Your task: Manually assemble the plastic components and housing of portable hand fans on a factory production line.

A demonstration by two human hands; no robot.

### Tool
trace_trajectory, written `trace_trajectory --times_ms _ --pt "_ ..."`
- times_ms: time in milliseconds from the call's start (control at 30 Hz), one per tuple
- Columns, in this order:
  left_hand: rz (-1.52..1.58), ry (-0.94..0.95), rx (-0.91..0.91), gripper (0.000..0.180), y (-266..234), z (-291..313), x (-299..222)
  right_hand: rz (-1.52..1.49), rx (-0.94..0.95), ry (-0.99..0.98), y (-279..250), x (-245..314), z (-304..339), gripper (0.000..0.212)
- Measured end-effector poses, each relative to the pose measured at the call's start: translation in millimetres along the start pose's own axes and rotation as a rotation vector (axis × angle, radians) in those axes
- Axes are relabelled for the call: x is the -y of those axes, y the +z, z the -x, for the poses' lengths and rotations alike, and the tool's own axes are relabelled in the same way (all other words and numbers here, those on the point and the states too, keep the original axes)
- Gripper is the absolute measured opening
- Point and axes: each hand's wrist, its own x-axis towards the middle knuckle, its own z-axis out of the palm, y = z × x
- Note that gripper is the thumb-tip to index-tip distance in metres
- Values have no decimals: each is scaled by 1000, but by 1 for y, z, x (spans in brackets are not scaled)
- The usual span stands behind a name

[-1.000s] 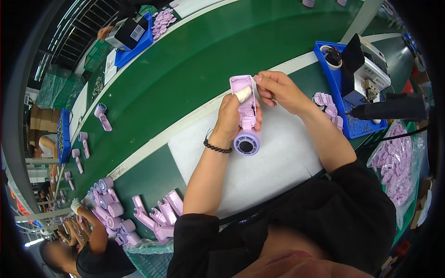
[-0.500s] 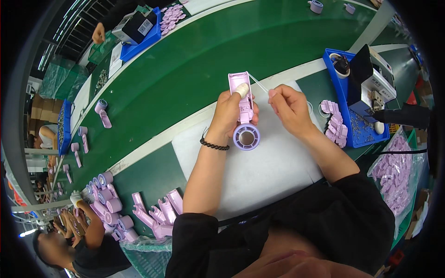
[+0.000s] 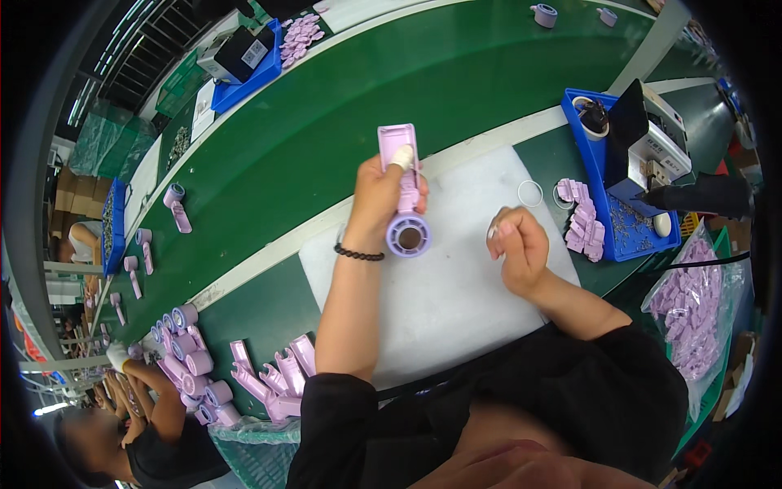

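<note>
My left hand (image 3: 380,200) is closed around the pink handle shell of a small handheld fan (image 3: 410,234), its round purple-rimmed head pointing toward me. The taped thumb presses into the open hollow of the handle. Lower and to the right, my right hand (image 3: 521,248) hovers over the white mat (image 3: 456,318) with its fingers curled together. Something small and whitish shows at its fingertips, too small to name. Just beyond that hand, a thin white ring (image 3: 530,194) lies at the mat's right edge.
Pink plastic parts (image 3: 583,220) lie beside a blue tray (image 3: 619,236) of screws at right. Assembled fan heads (image 3: 195,363) and handle shells (image 3: 277,379) are piled at left. More fans rest on the green conveyor (image 3: 326,122). A co-worker (image 3: 163,432) sits at lower left.
The white strand stretched between the handle's end and my right hand no longer shows. My right hand has dropped toward me, uncovering the ring. My left hand shifted slightly left with the fan.
</note>
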Motion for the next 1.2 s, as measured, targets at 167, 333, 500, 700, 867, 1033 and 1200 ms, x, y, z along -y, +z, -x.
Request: trace_trajectory --times_ms 167,333,500,700,867,1033,1200 --pt "-41 13 -23 17 0 6 -9 52 0 -22 6 9 -3 13" --pt "-271 -37 135 19 21 14 1 -17 -162 62 4 10 -36 13" --pt "-410 -29 208 22 36 21 -3 144 -157 -5 -7 1 -42 14" --pt "-370 -102 255 27 36 24 -4 370 -83 -89 -15 2 -43 14" --pt "-341 -74 255 27 34 21 3 311 -85 -94 -14 0 -41 13" --pt "-283 19 267 24 33 19 10 239 -50 -72 -13 0 -39 12" --pt "-97 4 276 22 33 20 7 198 29 -26 -11 3 -39 10"
